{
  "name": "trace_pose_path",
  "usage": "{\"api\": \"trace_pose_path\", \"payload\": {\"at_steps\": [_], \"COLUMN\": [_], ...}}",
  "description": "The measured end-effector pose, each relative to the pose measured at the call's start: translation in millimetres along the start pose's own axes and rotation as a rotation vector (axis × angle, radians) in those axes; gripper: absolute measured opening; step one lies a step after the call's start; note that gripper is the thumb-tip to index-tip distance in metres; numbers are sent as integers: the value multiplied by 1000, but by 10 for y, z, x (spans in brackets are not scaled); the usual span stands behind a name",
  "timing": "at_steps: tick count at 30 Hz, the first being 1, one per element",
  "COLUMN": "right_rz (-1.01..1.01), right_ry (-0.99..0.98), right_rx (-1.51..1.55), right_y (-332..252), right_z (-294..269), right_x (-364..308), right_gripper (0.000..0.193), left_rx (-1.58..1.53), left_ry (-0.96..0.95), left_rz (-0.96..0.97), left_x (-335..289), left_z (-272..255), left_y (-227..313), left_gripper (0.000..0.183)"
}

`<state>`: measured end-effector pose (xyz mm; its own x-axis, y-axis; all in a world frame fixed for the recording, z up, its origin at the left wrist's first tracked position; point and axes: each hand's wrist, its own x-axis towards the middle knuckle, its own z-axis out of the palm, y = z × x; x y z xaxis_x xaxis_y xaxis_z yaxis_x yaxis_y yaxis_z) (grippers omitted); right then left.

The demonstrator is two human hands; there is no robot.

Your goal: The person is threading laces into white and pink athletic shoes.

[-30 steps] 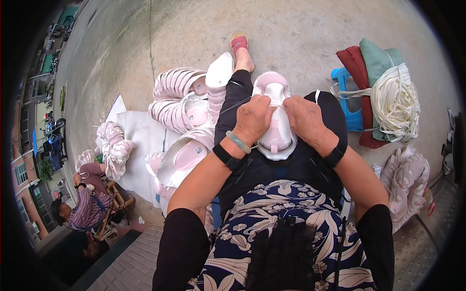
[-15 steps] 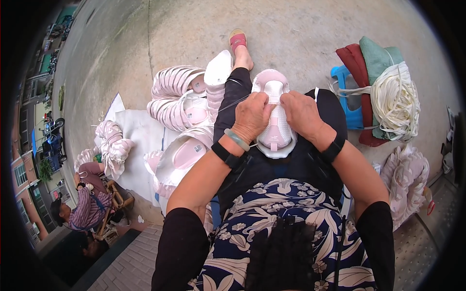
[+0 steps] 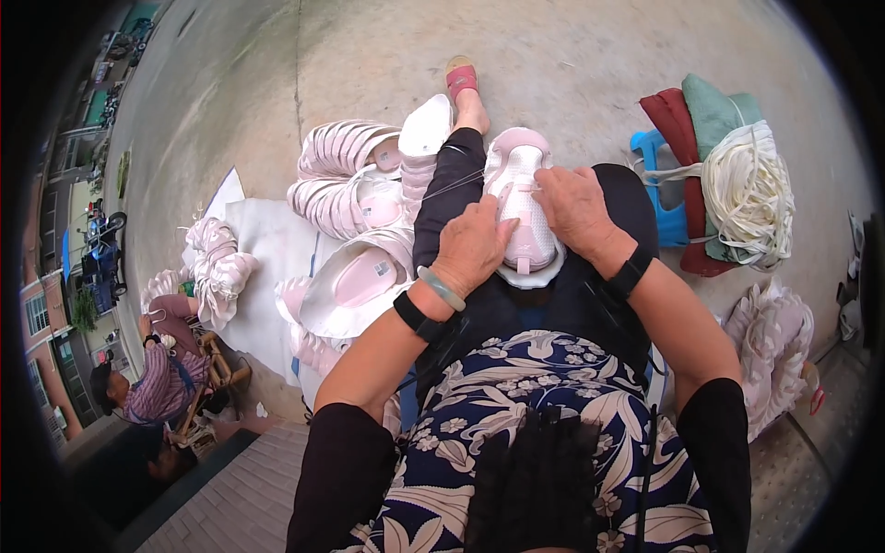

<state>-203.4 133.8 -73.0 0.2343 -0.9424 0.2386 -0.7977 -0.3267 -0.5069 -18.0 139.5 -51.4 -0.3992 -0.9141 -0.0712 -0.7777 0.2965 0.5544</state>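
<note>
A pink-and-white shoe upper (image 3: pixel 521 152) lies lengthwise on my lap, its rounded toe pointing away from me and the heel tab near my belly. My left hand (image 3: pixel 475 244) grips its left side, with the thumb pressed on the tongue. On the opposite edge, by the lace holes, the fingers of my right hand (image 3: pixel 576 207) are curled in a pinch. What sits between those fingertips is too small to make out. Thin pale strands run from the left side of the upper across my thigh.
Rows of nested pink-and-white uppers (image 3: pixel 341 152) stand to the left on a white sheet (image 3: pixel 277 244), beside a tied bundle (image 3: pixel 219 267). At right, a blue stool (image 3: pixel 659 194) bears folded cloths and a hank of white laces (image 3: pixel 747 189). Another bundle (image 3: pixel 770 346) lies nearer. A seated person (image 3: pixel 161 387) works far left.
My left hand has slid back toward the heel of the upper. The right hand has stayed near the lace holes, its fingers shifted slightly. The whole view has moved a little.
</note>
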Motion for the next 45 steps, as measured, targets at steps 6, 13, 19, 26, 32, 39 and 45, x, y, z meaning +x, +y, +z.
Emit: {"api": "trace_pose_path", "payload": {"at_steps": [6, 13, 19, 26, 32, 39, 45], "right_rz": [-3, 51, 80, 311, 317, 309, 361], "right_ry": [-9, -39, 6, 18, 55, -12, -220], "right_rx": [-19, 32, 44, 262, 238, 244, 354], "right_y": [27, -91, -115, -142, -126, -185, -18], "right_z": [-7, 33, 18, 30, 74, 140, 91], "right_x": [-88, -148, -102, -96, -86, -13, 93], "right_gripper": [8, 5, 4, 6, 7, 11, 16], "left_rx": [-32, -11, 16, -225, -340, -342, -327], "left_ry": [-21, -45, -65, 215, 193, 260, 267], "left_rz": [38, -19, 36, 123, 175, 247, 255], "left_x": [-151, -326, -216, 134, 229, 180, 228], "left_z": [110, 242, 135, 15, 154, 187, 241], "left_y": [-51, -58, -70, -102, -136, -158, -139], "left_gripper": [19, 18, 18, 18, 20, 17, 13]}}
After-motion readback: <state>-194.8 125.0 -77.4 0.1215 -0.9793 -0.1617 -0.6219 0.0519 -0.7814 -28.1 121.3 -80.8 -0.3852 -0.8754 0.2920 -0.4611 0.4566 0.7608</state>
